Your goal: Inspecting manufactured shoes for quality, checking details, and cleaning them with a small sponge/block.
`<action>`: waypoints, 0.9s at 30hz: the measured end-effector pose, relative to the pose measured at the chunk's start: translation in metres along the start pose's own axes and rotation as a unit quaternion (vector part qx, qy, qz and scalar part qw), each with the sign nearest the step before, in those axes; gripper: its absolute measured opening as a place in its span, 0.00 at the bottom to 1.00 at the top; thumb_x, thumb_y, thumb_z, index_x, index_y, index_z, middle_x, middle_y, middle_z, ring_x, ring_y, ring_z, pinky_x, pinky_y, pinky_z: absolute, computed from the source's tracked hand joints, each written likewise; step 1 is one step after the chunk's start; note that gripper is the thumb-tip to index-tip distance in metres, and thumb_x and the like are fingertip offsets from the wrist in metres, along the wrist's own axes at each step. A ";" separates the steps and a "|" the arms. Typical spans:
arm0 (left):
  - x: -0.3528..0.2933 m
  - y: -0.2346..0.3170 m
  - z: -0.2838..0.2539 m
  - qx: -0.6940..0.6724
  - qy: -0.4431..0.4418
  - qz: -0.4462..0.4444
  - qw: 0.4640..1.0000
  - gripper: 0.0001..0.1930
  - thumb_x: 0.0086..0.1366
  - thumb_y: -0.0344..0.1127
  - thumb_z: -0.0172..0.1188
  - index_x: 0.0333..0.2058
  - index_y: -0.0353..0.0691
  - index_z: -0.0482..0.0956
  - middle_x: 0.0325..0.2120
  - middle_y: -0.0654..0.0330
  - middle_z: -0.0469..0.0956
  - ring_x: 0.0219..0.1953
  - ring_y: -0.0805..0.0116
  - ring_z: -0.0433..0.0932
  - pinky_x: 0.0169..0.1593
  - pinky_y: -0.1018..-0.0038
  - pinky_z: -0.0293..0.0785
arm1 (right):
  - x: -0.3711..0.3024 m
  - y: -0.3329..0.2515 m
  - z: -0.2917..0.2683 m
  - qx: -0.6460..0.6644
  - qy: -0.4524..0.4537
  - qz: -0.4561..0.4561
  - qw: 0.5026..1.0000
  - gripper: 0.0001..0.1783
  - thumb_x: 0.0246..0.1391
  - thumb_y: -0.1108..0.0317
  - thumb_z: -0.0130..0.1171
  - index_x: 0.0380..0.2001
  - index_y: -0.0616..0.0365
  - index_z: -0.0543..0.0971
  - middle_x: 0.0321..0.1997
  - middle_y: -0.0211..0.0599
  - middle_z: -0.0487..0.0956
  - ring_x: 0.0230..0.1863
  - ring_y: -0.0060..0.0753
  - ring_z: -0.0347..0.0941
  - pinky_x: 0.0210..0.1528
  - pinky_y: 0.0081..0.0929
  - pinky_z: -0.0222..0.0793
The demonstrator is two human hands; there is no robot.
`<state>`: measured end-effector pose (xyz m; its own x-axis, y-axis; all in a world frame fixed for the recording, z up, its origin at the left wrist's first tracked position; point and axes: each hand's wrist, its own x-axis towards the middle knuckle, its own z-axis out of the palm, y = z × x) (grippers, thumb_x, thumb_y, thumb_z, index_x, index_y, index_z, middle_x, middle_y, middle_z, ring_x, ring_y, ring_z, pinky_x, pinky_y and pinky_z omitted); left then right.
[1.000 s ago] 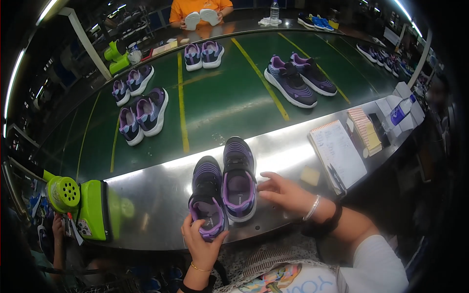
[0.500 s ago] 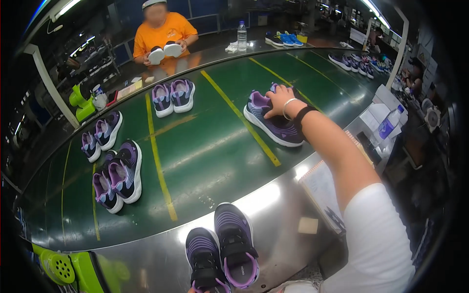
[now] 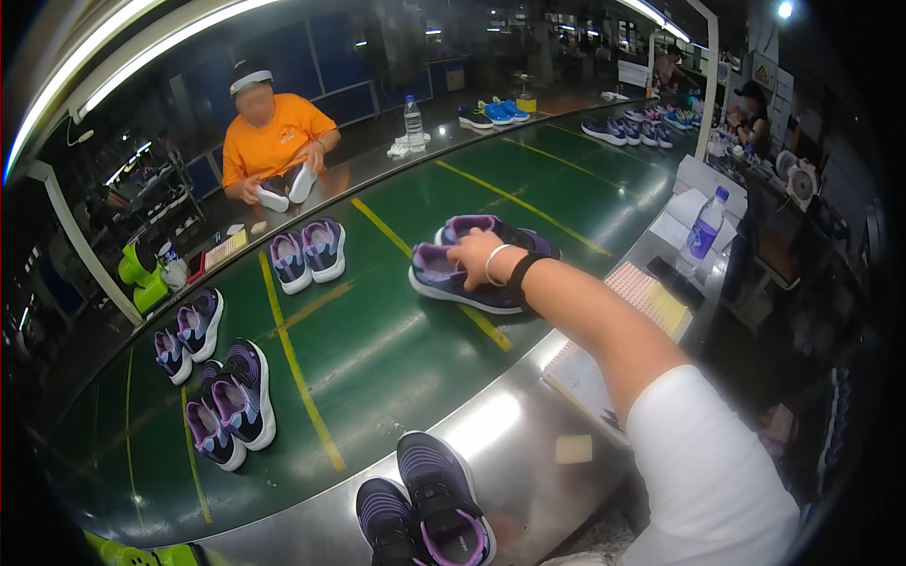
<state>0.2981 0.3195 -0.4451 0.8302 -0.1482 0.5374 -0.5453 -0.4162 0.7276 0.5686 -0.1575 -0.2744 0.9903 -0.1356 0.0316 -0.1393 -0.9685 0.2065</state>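
Observation:
My right hand [image 3: 484, 258] is closed on the near one of a pair of dark purple and black sneakers [image 3: 472, 291] with white soles. The fingers grip it at the ankle opening. The far shoe [image 3: 528, 241] of that pair lies close alongside, partly hidden by the hand. Both rest on the green belt, the near one across a yellow line. Before me on the steel ledge stands another pair of sneakers [image 3: 436, 486], toes pointing away, cut off by the lower edge. My left hand is out of view.
More sneaker pairs stand on the belt [image 3: 368, 377] at left [image 3: 231, 406] and farther back [image 3: 309, 255]. Notebooks [image 3: 585, 387], a yellowish block [image 3: 574, 449] and a purple-labelled bottle [image 3: 706, 224] lie or stand at right. Across the belt, a person in orange [image 3: 274, 141] holds shoes.
My right hand has shifted the sneaker pair left over the yellow line and turned it more sideways. The view has swung. The person opposite has tilted the shoes they hold.

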 end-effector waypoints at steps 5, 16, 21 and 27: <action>-0.005 -0.002 -0.006 -0.246 0.101 -0.130 0.955 0.45 0.54 0.67 0.52 0.56 0.30 0.55 0.52 0.48 0.60 0.54 0.55 0.61 0.58 0.62 0.56 | -0.042 -0.125 -0.042 0.048 0.307 -0.385 0.869 0.25 0.21 0.66 0.68 0.33 0.47 0.76 0.45 0.40 0.70 0.49 0.43 0.64 0.49 0.36 0.59; 0.023 0.059 -0.125 0.333 -0.003 -0.002 0.943 0.26 0.51 0.36 0.61 0.50 0.37 0.67 0.49 0.45 0.65 0.54 0.44 0.61 0.55 0.53 0.59 | -0.187 -0.389 -0.019 0.070 0.317 -0.785 0.528 0.04 0.33 0.59 0.55 0.13 0.41 0.78 0.30 0.26 0.74 0.40 0.37 0.66 0.48 0.38 0.60; -0.007 0.008 -0.150 0.328 -0.088 -0.109 0.934 0.23 0.50 0.35 0.62 0.44 0.37 0.68 0.44 0.47 0.67 0.48 0.47 0.64 0.50 0.57 0.62 | -0.220 -0.377 -0.024 0.222 0.309 -0.695 0.610 0.08 0.37 0.65 0.56 0.25 0.46 0.80 0.51 0.42 0.69 0.53 0.46 0.64 0.55 0.41 0.58; 0.032 0.050 -0.156 0.242 -0.136 -0.101 0.956 0.23 0.43 0.26 0.65 0.41 0.37 0.69 0.29 0.50 0.74 0.34 0.51 0.74 0.37 0.65 0.70 | -0.282 -0.231 -0.092 0.269 0.192 -0.497 0.802 0.34 0.31 0.74 0.65 0.48 0.51 0.70 0.56 0.48 0.64 0.55 0.51 0.62 0.55 0.41 0.61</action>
<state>0.2789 0.4338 -0.3252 0.9480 -0.2213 0.2288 -0.3084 -0.8168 0.4876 0.3215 0.1241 -0.2407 0.5231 0.7340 0.4331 0.8423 -0.5228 -0.1314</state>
